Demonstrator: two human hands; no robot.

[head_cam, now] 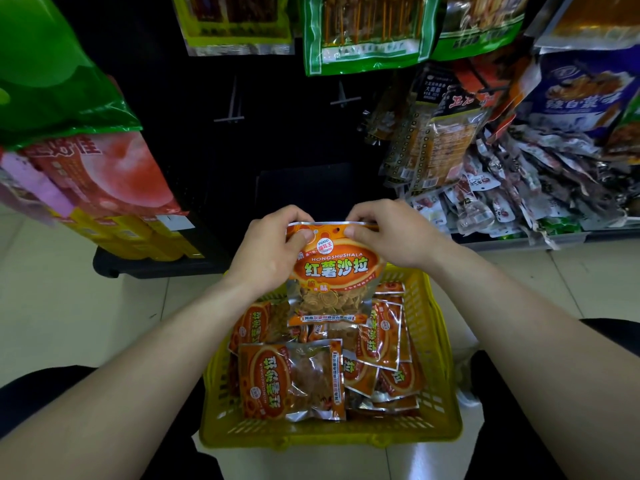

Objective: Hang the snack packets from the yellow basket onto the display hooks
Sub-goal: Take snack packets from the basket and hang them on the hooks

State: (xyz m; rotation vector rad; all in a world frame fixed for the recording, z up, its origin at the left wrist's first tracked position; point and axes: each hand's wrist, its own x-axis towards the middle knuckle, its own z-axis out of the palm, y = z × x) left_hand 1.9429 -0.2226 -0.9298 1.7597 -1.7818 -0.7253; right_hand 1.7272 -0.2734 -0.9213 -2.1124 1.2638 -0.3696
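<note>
While the left hand (273,252) and right hand (391,233) each pinch the top edge of one orange snack packet (334,270), held upright over the far end of the yellow basket (329,436), hanging seems underway; next, reach far and thread it onto an empty display hook (231,109).

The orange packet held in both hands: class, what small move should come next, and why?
Probably lift the orange packet up to an empty hook above. The left hand and right hand pinch its top edge, its hang hole shows between the thumbs, and it is held upright over the yellow basket.
</note>
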